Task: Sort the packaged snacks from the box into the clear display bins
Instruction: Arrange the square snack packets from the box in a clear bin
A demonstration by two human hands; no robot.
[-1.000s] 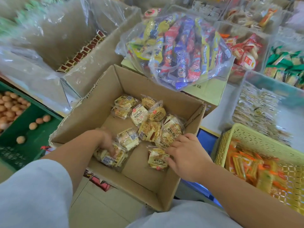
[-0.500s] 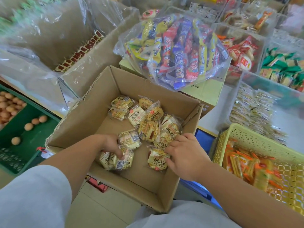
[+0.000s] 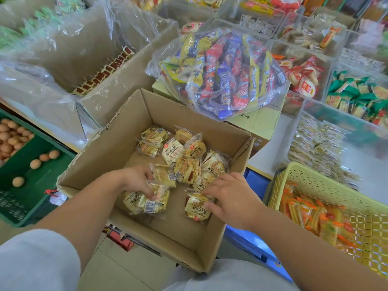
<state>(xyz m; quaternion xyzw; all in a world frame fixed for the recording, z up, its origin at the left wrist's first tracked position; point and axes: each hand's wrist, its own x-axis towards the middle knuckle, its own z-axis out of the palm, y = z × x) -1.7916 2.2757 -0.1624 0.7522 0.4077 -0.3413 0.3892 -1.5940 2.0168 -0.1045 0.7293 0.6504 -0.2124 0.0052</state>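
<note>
The snacks lie loose in the box, heaped toward its far right corner; none of this batch looks to be in the bins, which stand beyond the box to the right; the left hand has its fingers curled round a clump of several packets at the near left of the box floor; the right hand rests at the heap's near edge, thumb on a lone pack and fingers bent over its top edge, which reads as a pinch, though the fingertips are partly hidden; each packet looks light, a puffed film pillow round a soft or brittle cake, so a hard squeeze would likely crush it; the film seems slick and crinkly, and packets in a bunch may slide off one another; the safer hold is probably across the flat body with gentle pressure, or by a crimped end seal; a small handful should carry better than a big one; the yellow basket just right of the box is not clear, so probably not the target.
</note>
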